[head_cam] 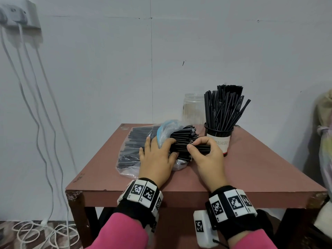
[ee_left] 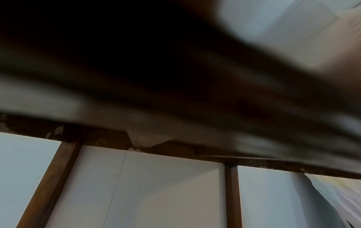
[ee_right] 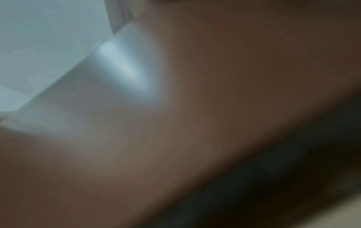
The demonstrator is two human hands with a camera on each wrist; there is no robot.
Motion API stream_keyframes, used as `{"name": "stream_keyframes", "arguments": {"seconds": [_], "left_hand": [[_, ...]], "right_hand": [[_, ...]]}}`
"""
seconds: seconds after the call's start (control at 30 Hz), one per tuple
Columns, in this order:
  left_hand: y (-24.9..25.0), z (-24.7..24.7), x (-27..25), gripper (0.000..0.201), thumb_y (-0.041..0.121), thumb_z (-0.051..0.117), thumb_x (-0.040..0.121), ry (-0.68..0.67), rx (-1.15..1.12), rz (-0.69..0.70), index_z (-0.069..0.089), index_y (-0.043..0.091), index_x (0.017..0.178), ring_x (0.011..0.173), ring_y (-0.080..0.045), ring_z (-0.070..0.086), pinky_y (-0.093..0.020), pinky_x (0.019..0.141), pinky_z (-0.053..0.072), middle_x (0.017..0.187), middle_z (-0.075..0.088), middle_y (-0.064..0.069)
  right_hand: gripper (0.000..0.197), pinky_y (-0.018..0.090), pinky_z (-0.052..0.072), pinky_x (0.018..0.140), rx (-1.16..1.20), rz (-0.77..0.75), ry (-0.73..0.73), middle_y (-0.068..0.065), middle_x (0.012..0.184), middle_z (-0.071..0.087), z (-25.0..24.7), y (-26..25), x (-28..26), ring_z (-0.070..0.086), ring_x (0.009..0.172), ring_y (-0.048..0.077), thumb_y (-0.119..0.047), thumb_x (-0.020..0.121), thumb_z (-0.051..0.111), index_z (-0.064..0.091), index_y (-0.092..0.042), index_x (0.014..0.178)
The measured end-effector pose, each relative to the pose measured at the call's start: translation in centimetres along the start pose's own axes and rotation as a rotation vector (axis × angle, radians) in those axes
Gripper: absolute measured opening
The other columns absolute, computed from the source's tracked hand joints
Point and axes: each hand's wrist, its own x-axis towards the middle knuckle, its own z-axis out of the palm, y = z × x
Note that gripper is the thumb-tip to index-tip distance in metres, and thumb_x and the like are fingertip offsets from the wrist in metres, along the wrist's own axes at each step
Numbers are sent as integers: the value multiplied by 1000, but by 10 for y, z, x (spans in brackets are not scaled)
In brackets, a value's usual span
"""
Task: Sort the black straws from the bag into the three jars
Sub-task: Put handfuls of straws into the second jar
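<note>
A clear plastic bag point(head_cam: 133, 150) full of black straws lies on the reddish-brown table point(head_cam: 251, 169). My left hand point(head_cam: 158, 155) lies on the bag near its open mouth, fingers spread over the plastic and straw ends. My right hand point(head_cam: 203, 150) grips a bundle of black straws point(head_cam: 181, 142) sticking out of the bag. Right behind it stands a jar point(head_cam: 220, 139) packed with upright black straws. An empty clear jar point(head_cam: 193, 108) stands farther back. A third jar is not in view. Both wrist views are blurred and show no fingers.
The table stands against a pale wall. White cables point(head_cam: 41, 123) hang from a socket at the left down to the floor. A pale bag or cloth bundle point(head_cam: 325, 141) sits off the table's right edge. Bare tabletop lies in front of my hands.
</note>
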Motion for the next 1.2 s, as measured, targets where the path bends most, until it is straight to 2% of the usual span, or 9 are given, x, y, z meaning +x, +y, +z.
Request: {"name": "stream_keyframes", "arguments": {"seconds": [0.07, 0.17, 0.27, 0.33, 0.47, 0.67, 0.77, 0.9, 1.2], "left_hand": [[0, 0, 0, 33, 44, 42, 97, 13, -6, -6, 40, 41, 130, 147, -26, 1, -56, 117, 5, 151, 25, -4], [0, -1, 0, 31, 44, 42, 97, 17, -2, -8, 42, 40, 128, 147, -27, 2, -56, 117, 6, 150, 27, -5], [0, 0, 0, 32, 45, 42, 97, 11, 4, -9, 41, 40, 128, 147, -27, 2, -56, 117, 6, 149, 28, -4], [-1, 0, 0, 33, 45, 42, 97, 10, 8, -9, 41, 40, 130, 147, -27, 2, -56, 117, 6, 149, 27, -5], [0, -1, -1, 33, 45, 42, 97, 8, 15, -6, 40, 40, 129, 147, -27, 2, -56, 117, 7, 150, 27, -4], [1, 0, -1, 35, 42, 43, 97, 46, 9, -16, 39, 40, 132, 147, -27, 7, -54, 117, 9, 148, 31, -3], [1, -1, -1, 32, 42, 41, 98, 61, 11, -18, 42, 38, 129, 146, -27, 10, -55, 116, 12, 145, 34, -4], [1, -2, -1, 30, 42, 39, 99, 59, 43, -8, 44, 36, 127, 144, -29, 14, -56, 114, 16, 144, 34, -6], [0, -1, 0, 33, 47, 33, 100, 29, 35, -5, 40, 40, 131, 145, -28, 12, -56, 115, 13, 144, 34, -3]], "right_hand": [[19, 28, 50, 76, 42, -23, 45, -8, 82, 63, -1, 0, 1, 61, 80, 10, -9, 84, 72, 59, -24, 86], [17, 31, 46, 61, 57, -38, 18, -6, 84, 59, -1, -1, 0, 55, 69, 14, -39, 86, 67, 56, -31, 97], [16, 32, 41, 55, -19, -19, -59, -5, 73, 58, 0, 2, 0, 51, 58, 13, -53, 85, 55, 58, -38, 85], [17, 33, 42, 55, -66, -9, -65, -3, 65, 57, 1, 0, -2, 50, 54, 14, -49, 84, 61, 60, -34, 79], [20, 34, 44, 49, -16, 28, -1, 10, 56, 57, 1, -4, -3, 49, 46, 18, -21, 81, 77, 60, -21, 69], [15, 26, 43, 43, 218, 26, 205, -3, 57, 59, -4, -8, 0, 48, 41, 14, -10, 82, 73, 58, -13, 79], [29, 26, 51, 49, 306, 137, 112, -4, 72, 68, -5, -8, 3, 57, 49, 12, -18, 71, 76, 60, -13, 95], [21, 19, 54, 58, 341, 227, -88, 3, 79, 72, 1, -7, 2, 67, 68, 10, 7, 73, 72, 68, -6, 89], [27, 15, 52, 59, 521, 339, -39, 5, 87, 70, 1, -4, 9, 66, 68, 6, 7, 85, 60, 61, -5, 108]]}}
